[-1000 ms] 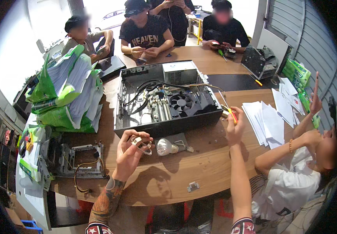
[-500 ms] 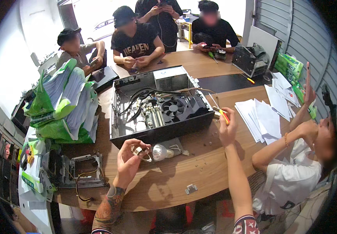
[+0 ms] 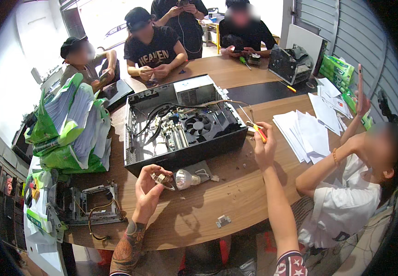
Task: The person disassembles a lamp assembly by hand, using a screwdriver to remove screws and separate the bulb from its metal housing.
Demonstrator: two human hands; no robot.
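Note:
My left hand point(image 3: 147, 191) pinches a small metal part point(image 3: 163, 177) with a thin ring at its edge, just in front of an open desktop computer case point(image 3: 185, 152). In my right hand point(image 3: 265, 146) is a screwdriver point(image 3: 260, 134) with a red and yellow handle, its shaft pointing up and left beside the case's right corner. Inside the case, a round black fan point(image 3: 197, 127) and bundled black cables show. A reflector lamp bulb point(image 3: 186, 179) lies on the table right of my left hand, close to the small part. A small metal plate point(image 3: 223, 221) rests nearer the front edge.
Green packs of paper point(image 3: 72, 133) and a metal drive frame point(image 3: 95, 202) stand at left. White sheets point(image 3: 300, 135) lie at right, near a seated person point(image 3: 346, 198). Another screwdriver point(image 3: 291, 88) lies farther back. Several people are at the far side.
The whole view has shifted slightly, so the table's things appear a little farther left. Both hands keep their holds, and the small metal part seems slightly turned.

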